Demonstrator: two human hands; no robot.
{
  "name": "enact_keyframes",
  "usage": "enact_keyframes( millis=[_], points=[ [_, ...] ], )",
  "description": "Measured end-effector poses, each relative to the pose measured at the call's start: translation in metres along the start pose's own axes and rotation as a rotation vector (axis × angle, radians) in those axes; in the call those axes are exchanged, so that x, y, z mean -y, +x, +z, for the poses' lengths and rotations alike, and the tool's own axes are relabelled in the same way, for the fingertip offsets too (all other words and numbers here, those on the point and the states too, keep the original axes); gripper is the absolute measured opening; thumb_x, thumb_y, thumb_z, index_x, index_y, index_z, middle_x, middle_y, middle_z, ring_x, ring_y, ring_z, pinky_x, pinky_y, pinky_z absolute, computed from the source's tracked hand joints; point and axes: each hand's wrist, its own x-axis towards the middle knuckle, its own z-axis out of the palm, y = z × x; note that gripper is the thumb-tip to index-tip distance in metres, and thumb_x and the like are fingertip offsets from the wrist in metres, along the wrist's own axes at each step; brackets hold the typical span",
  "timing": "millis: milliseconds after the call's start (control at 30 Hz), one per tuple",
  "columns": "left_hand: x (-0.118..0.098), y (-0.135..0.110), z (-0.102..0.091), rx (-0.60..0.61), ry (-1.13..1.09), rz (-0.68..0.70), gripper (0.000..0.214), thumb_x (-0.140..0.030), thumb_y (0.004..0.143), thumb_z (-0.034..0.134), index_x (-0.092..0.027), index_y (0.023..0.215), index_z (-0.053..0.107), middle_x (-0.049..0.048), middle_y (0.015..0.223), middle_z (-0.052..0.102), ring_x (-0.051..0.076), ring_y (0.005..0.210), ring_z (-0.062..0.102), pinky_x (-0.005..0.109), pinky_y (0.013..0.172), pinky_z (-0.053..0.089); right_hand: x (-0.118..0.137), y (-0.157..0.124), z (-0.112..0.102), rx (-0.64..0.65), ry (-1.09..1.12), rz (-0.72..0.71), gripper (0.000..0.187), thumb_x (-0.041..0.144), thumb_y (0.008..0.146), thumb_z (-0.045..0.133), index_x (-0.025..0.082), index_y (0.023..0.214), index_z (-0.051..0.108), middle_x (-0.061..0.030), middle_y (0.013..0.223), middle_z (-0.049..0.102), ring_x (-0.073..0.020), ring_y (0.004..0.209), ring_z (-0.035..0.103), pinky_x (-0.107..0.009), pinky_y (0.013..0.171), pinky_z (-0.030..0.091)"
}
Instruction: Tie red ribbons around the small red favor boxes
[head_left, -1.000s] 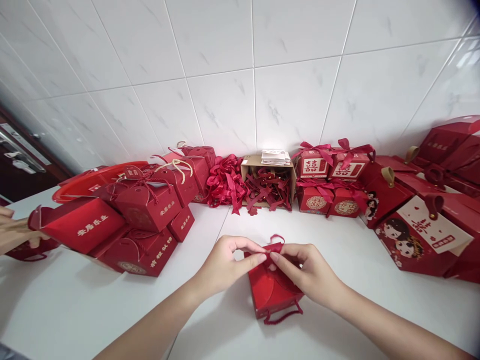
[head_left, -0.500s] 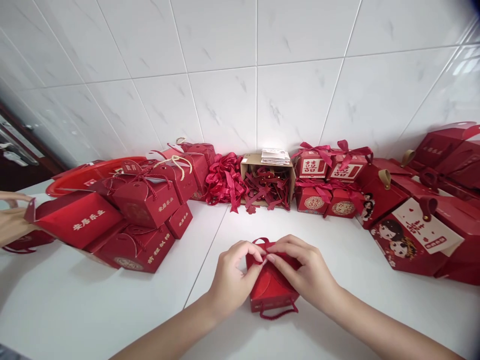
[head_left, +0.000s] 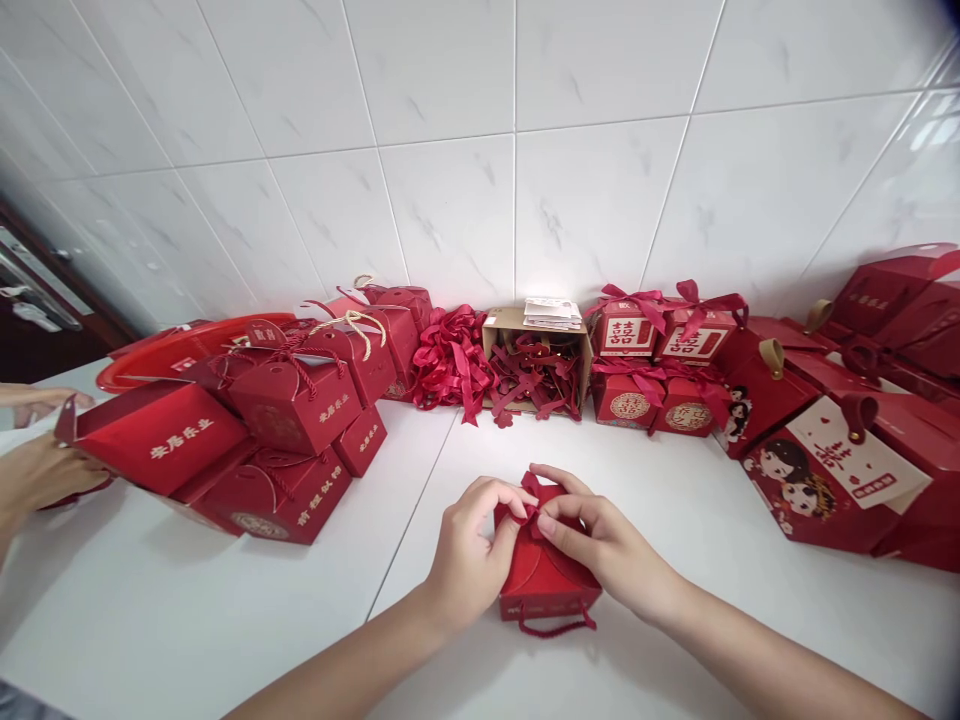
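A small red gift box (head_left: 551, 580) with a twisted cord handle (head_left: 555, 630) at its near side stands upright on the white table before me. On its top, a red ribbon (head_left: 531, 495) is held between both hands. My left hand (head_left: 480, 535) pinches the ribbon between thumb and forefinger from the left. From the right, my right hand (head_left: 604, 540) pinches the ribbon with its thumb and forefinger, the other fingers resting along the far side of the box top. My fingers partly hide the ribbon's knot or loop.
Stacked red boxes (head_left: 292, 480) and a red basin (head_left: 127, 370) stand left, more boxes (head_left: 817, 470) right. Against the tiled wall are loose ribbons (head_left: 452, 360), a cardboard box (head_left: 585, 360) of red cut-outs and ribbon-tied boxes (head_left: 630, 400). Another person's hands (head_left: 45, 470) are at far left.
My right hand's fingers have lifted and shifted, and more of the ribbon now rises above the box top. At far left, the other person's hands have moved further into view.
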Motion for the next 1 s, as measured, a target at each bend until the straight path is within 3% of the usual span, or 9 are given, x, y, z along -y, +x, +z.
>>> enact_keyframes(
  millis=[133, 200, 267, 400, 600, 667, 767, 867, 1000],
  points=[
    [0.007, 0.01, 0.007, 0.024, -0.079, -0.02, 0.011, -0.011, 0.086, 0.047, -0.02, 0.086, 0.053, 0.003, 0.093, 0.065, 0.014, 0.092, 0.062, 0.029, 0.087, 0.049, -0.002, 0.002, 0.001, -0.035, 0.093, -0.007, 0.043, 0.059, 0.083, 0.058, 0.018, 0.073, 0.067, -0.0099, 0.138, 0.041, -0.0294, 0.13, 0.037, -0.044, 0.107, 0.03],
    [0.01, 0.014, 0.006, -0.045, -0.077, -0.005, 0.012, -0.016, 0.086, 0.052, -0.02, 0.097, 0.054, 0.0044, 0.098, 0.062, 0.016, 0.098, 0.059, 0.031, 0.092, 0.047, -0.003, 0.003, 0.0, -0.082, 0.146, -0.002, 0.044, 0.061, 0.081, 0.059, 0.018, 0.074, 0.067, -0.0099, 0.137, 0.041, -0.0298, 0.124, 0.044, -0.042, 0.102, 0.037],
    [0.011, 0.015, 0.002, -0.096, -0.019, -0.004, 0.008, -0.02, 0.085, 0.055, -0.02, 0.092, 0.056, 0.0055, 0.099, 0.06, 0.018, 0.102, 0.057, 0.035, 0.095, 0.045, -0.004, 0.003, -0.001, -0.109, 0.173, 0.011, 0.044, 0.061, 0.08, 0.061, 0.018, 0.074, 0.067, -0.0098, 0.136, 0.041, -0.0294, 0.121, 0.048, -0.041, 0.098, 0.041],
    [0.006, 0.011, -0.008, 0.049, 0.062, -0.085, 0.009, -0.029, 0.08, 0.064, -0.021, 0.081, 0.07, 0.0067, 0.1, 0.061, 0.023, 0.107, 0.053, 0.041, 0.098, 0.042, -0.005, 0.004, -0.001, -0.099, 0.086, -0.009, 0.042, 0.06, 0.081, 0.06, 0.019, 0.076, 0.068, -0.0099, 0.132, 0.046, -0.0279, 0.123, 0.045, -0.042, 0.104, 0.035],
    [0.003, 0.016, -0.013, 0.13, 0.009, -0.237, 0.008, -0.029, 0.076, 0.069, -0.025, 0.079, 0.075, 0.0058, 0.107, 0.064, 0.024, 0.111, 0.053, 0.043, 0.102, 0.039, 0.001, 0.0, -0.013, -0.029, -0.16, -0.063, 0.036, 0.051, 0.091, 0.049, 0.023, 0.089, 0.071, -0.008, 0.127, 0.053, -0.0261, 0.126, 0.042, -0.042, 0.107, 0.032],
    [0.002, 0.02, -0.017, 0.179, -0.01, -0.26, 0.007, -0.029, 0.074, 0.07, -0.026, 0.078, 0.076, 0.0055, 0.108, 0.066, 0.025, 0.113, 0.052, 0.043, 0.103, 0.038, 0.009, -0.004, -0.021, 0.06, -0.266, -0.132, 0.029, 0.041, 0.094, 0.047, 0.025, 0.095, 0.071, -0.0064, 0.121, 0.058, -0.0236, 0.12, 0.049, -0.037, 0.101, 0.039],
    [-0.003, 0.023, -0.025, 0.234, 0.005, -0.235, 0.006, -0.026, 0.074, 0.07, -0.025, 0.075, 0.075, 0.0052, 0.103, 0.068, 0.024, 0.111, 0.053, 0.04, 0.102, 0.038, 0.021, -0.01, -0.034, 0.12, -0.404, -0.191, 0.021, 0.026, 0.092, 0.048, 0.026, 0.1, 0.068, -0.0039, 0.11, 0.063, -0.0185, 0.097, 0.06, -0.028, 0.079, 0.049],
    [-0.011, 0.022, -0.032, 0.289, 0.052, -0.197, 0.006, -0.024, 0.075, 0.068, -0.024, 0.076, 0.074, 0.0041, 0.094, 0.07, 0.022, 0.104, 0.056, 0.036, 0.097, 0.042, 0.025, -0.013, -0.04, 0.09, -0.508, -0.153, 0.024, 0.016, 0.087, 0.049, 0.026, 0.103, 0.064, -0.0019, 0.098, 0.066, -0.0156, 0.081, 0.062, -0.025, 0.066, 0.048],
    [-0.023, 0.022, -0.035, 0.35, 0.103, -0.248, 0.009, -0.024, 0.077, 0.063, -0.023, 0.079, 0.072, 0.0027, 0.09, 0.068, 0.018, 0.089, 0.061, 0.031, 0.086, 0.045, 0.023, -0.012, -0.041, 0.061, -0.584, -0.093, 0.027, 0.017, 0.086, 0.052, 0.026, 0.11, 0.06, 0.0016, 0.079, 0.065, -0.0136, 0.064, 0.059, -0.024, 0.059, 0.045]
  ],
)
